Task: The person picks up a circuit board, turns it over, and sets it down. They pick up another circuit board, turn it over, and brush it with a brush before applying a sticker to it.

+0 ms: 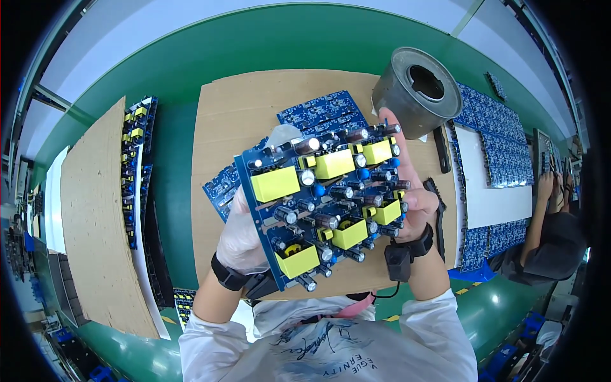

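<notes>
A blue circuit board panel (262,213) with yellow transformers, capacitors and small blue discs is held up in front of me, tilted toward my view. My left hand (243,234), in a whitish glove, grips its left edge. My right hand (414,194), bare at the fingers, grips the right edge, with its thumb on the near corner and other fingers stretched along the back. Beneath the panel, more blue boards (324,109) lie flat on the cardboard-covered table (235,108), partly hidden by it. A dark strap with a small box circles my right wrist.
A grey metal can (407,95) with a round opening stands at the far right of the table. Dark brushes (441,149) lie along the right edge. A right-hand table holds stacked blue boards (503,149); a person (544,245) works beside it. Populated boards (132,172) line a cardboard sheet (95,223) at left.
</notes>
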`<state>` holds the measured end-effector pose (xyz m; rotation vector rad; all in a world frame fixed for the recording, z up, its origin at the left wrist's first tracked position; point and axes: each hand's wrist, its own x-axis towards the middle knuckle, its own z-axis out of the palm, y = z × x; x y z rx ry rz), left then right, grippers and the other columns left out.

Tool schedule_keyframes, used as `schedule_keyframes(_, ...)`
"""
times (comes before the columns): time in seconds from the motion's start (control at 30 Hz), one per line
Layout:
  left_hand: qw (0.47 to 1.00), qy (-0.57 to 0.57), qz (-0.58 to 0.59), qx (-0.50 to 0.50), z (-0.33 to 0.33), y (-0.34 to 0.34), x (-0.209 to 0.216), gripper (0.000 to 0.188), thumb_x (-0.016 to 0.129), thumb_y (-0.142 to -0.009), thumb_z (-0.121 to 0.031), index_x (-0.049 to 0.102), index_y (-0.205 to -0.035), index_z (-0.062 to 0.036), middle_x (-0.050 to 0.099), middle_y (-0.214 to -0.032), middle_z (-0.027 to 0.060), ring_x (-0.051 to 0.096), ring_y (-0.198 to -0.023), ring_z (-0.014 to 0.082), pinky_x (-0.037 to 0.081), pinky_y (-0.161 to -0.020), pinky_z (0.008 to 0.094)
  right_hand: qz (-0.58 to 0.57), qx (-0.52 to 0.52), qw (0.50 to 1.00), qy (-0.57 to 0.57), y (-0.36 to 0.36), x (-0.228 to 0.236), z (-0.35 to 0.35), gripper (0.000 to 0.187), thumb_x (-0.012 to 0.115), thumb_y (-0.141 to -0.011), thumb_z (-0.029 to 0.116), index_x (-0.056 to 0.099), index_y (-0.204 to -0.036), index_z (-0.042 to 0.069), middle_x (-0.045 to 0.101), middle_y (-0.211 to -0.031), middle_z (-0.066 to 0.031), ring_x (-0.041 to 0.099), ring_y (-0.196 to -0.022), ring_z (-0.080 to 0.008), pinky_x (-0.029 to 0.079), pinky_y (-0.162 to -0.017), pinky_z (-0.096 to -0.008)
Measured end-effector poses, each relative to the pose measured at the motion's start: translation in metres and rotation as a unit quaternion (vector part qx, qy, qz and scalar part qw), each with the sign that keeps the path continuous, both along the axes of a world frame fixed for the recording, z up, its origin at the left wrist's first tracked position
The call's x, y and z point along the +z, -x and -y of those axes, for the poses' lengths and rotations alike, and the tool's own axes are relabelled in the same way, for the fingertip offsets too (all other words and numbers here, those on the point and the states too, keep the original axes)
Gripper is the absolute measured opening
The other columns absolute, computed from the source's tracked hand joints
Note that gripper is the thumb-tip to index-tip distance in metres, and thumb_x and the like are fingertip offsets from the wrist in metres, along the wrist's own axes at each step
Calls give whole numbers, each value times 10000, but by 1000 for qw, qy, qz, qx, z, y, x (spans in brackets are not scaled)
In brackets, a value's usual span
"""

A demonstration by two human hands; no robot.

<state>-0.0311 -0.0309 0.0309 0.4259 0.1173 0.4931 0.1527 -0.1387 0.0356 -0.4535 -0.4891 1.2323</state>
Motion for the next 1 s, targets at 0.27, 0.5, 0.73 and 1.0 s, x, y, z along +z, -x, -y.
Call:
schedule_keyframes(0.27, 1000, -24, -9, -15, -4, 1, -13, 710, 770, -696, -116, 391, -1292, -46, 535, -1202, 119, 560, -1076, 257, 502, -887, 417, -11, 13, 1000, 6, 0, 1, -1, 1104, 611, -522, 54, 14, -1448, 132, 349, -1362, -178, 416, -1225, -341, 366, -1008, -469)
schedule_keyframes(0.5, 999, -34, -19, -27, -6, 2, -10, 687, 747, -718, -98, 377, -1294, -38, 539, -1193, 126, 568, -1066, 241, 508, -880, 405, 4, -2, 1000, -22, -1, -5, 0, 1073, 619, -563, 71, 13, -1447, 122, 317, -1387, -174, 401, -1238, -332, 354, -1016, -471)
schedule_keyframes(0.73, 996, -76, 1, 48, 0, -6, 8, 609, 690, -768, -99, 365, -1278, -20, 543, -1177, 130, 583, -1041, 224, 525, -858, 370, -35, -12, 999, -4, 4, -2, -1, 988, 637, -650, 71, 49, -1444, 94, 253, -1434, -154, 349, -1284, -304, 305, -1060, -425)
schedule_keyframes(1.0, 999, -6, -22, 26, -6, -4, -8, 581, 671, -782, -133, 368, -1261, -3, 544, -1179, 120, 593, -1025, 209, 525, -852, 343, 1, -34, 999, -41, 4, -7, -6, 981, 659, -670, 85, 51, -1439, 72, 253, -1433, -160, 347, -1286, -303, 319, -1052, -430)
